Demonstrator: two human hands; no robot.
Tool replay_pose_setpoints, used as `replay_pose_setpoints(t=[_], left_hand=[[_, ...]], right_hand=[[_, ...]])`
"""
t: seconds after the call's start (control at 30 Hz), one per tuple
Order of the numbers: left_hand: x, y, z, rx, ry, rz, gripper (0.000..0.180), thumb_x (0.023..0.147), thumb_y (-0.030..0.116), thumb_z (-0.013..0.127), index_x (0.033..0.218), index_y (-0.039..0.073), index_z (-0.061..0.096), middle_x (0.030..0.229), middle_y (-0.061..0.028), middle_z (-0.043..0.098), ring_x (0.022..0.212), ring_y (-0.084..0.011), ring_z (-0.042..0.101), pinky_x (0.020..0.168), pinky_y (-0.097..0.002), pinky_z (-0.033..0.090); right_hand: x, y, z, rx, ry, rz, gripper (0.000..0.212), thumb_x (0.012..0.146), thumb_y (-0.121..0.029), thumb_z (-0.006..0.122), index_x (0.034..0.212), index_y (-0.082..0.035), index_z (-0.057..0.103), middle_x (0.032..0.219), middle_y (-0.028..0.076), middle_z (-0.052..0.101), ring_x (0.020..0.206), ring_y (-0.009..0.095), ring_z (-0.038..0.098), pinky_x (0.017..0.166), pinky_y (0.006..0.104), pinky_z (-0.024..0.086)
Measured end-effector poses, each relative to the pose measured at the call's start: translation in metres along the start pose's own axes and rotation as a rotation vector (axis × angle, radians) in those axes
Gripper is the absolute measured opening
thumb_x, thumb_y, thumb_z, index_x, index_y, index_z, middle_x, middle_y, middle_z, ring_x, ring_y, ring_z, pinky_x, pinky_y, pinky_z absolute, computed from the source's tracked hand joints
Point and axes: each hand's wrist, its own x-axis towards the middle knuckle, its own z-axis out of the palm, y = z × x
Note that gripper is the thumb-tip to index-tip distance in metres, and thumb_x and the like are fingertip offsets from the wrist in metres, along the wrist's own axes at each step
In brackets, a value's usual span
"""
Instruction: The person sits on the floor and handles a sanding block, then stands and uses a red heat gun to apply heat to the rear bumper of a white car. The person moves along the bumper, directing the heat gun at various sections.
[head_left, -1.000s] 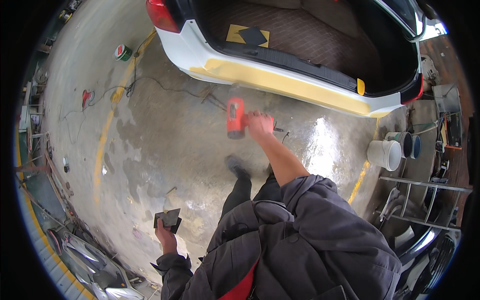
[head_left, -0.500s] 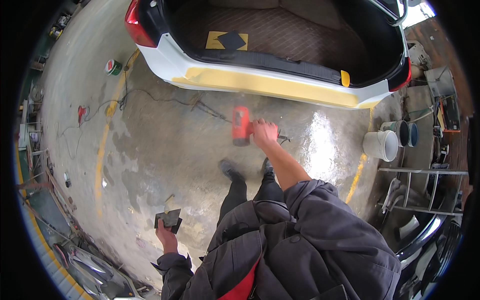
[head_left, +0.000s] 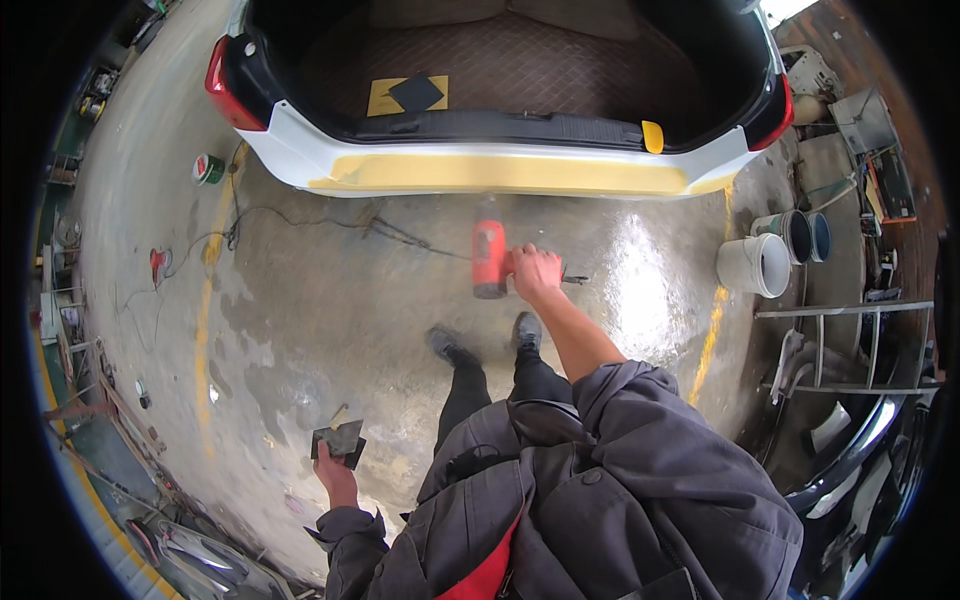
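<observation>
In my right hand [head_left: 538, 272] is a red heat gun [head_left: 489, 258], my fingers closed round its handle. Its nozzle points up toward the rear bumper [head_left: 500, 174] of a white car, which carries a wide band of yellow filler. A strip of floor shows between the gun and the bumper. My left hand [head_left: 336, 474], low at the left, grips a dark flat filler spreader [head_left: 342, 439]; a second dark plate lies beneath it, and a small handle-like piece sticks up behind. Part of the grip is hidden by the plates.
A black cord [head_left: 290, 212] runs over the floor to a red tool [head_left: 159, 262]. A green-and-white can [head_left: 208, 169] stands left. White buckets [head_left: 745, 266] and a metal rack [head_left: 850, 310] line the right. Inside the open trunk lie yellow and dark sheets [head_left: 417, 93].
The view has shifted, so car and buckets sit a little higher and further left. The heat gun has moved slightly relative to the bumper. Both hands keep their holds.
</observation>
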Motion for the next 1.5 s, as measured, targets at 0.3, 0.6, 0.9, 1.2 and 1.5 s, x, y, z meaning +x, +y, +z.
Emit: replay_pose_setpoints(t=[0.3,0.6,0.9,1.2,1.5], left_hand=[[-0.011,-0.007,0.032,0.011,-0.062,0.021,0.036,0.1,0.028,0.061,0.126,0.002,0.059,0.117,-0.0106,0.067,0.102,-0.0224,0.067,0.089,-0.0344,0.055],[-0.022,-0.019,0.061,0.001,-0.087,0.007,0.036,0.1,0.027,0.061,0.127,0.003,0.059,0.118,-0.0104,0.067,0.103,-0.0228,0.067,0.09,-0.035,0.054],[-0.041,-0.039,0.085,0.015,-0.104,0.022,0.034,0.101,0.025,0.059,0.127,0.003,0.058,0.118,-0.0113,0.067,0.1,-0.0231,0.069,0.087,-0.0355,0.056],[-0.074,-0.052,0.11,0.033,-0.124,0.045,0.035,0.101,0.028,0.06,0.126,0.004,0.058,0.119,-0.01,0.068,0.102,-0.0222,0.068,0.09,-0.0358,0.055],[-0.086,-0.058,0.117,0.054,-0.119,0.041,0.036,0.101,0.026,0.06,0.127,0.002,0.058,0.118,-0.011,0.067,0.101,-0.023,0.068,0.088,-0.0355,0.055]], right_hand=[[-0.022,0.058,-0.01,-0.005,-0.011,0.068,0.024,0.082,-0.013,0.063,0.106,-0.015,0.064,0.107,0.007,0.066,0.103,0.026,0.066,0.087,0.0408,0.047],[-0.042,0.12,-0.021,-0.037,-0.009,0.108,0.02,0.083,-0.013,0.062,0.103,-0.015,0.064,0.103,0.008,0.066,0.1,0.027,0.067,0.085,0.0421,0.048],[-0.06,0.173,-0.032,-0.051,0.006,0.19,0.015,0.086,-0.016,0.06,0.1,-0.019,0.064,0.102,0.005,0.067,0.099,0.025,0.067,0.085,0.0412,0.049],[-0.072,0.23,-0.027,0.05,0.089,0.23,0.02,0.081,-0.012,0.065,0.101,-0.013,0.065,0.104,0.01,0.067,0.096,0.036,0.066,0.084,0.0477,0.05],[-0.081,0.269,-0.033,-0.013,0.07,0.285,0.015,0.086,-0.014,0.059,0.099,-0.018,0.066,0.102,0.009,0.067,0.096,0.029,0.068,0.084,0.0438,0.05]])
